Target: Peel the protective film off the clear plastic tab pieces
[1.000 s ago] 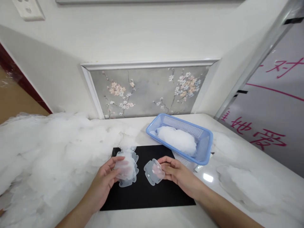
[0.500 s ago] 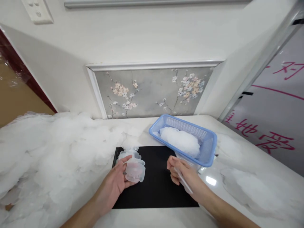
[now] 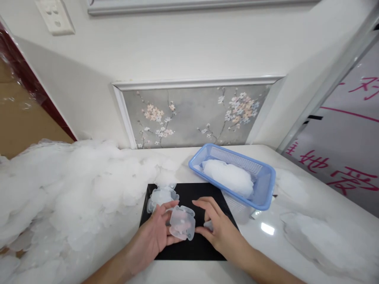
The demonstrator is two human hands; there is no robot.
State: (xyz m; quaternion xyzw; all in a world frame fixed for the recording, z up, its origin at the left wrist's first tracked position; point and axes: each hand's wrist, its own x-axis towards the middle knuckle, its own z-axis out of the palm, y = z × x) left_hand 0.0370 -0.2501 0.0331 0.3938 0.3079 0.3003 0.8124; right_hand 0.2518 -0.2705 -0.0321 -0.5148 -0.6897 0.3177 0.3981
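Over the black mat [image 3: 201, 246], my left hand [image 3: 155, 230] is closed on a small frosted, translucent plastic piece [image 3: 182, 223] with a wavy outline, held by its left side. My right hand [image 3: 220, 227] comes close from the right, thumb and forefinger curved toward the piece's right edge; whether they touch it is unclear. Tucked in the right palm is a pale translucent strip [image 3: 209, 225], mostly hidden by the fingers. Several similar frosted pieces [image 3: 162, 195] lie stacked on the mat's upper left, behind my left hand.
A large heap of frosted plastic pieces [image 3: 74, 181] covers the left of the white table [image 3: 189, 272]. Behind the mat, at right, a blue basket [image 3: 265, 189] holds more pieces [image 3: 229, 177]. Beyond stands a wall with a floral panel [image 3: 189, 118]; a whiteboard [image 3: 352, 130] rises at right.
My left hand has moved right with the plastic piece. My right hand has shifted slightly left and turned, bringing thumb and forefinger near it; the strip is now mostly hidden. The view has shifted slightly.
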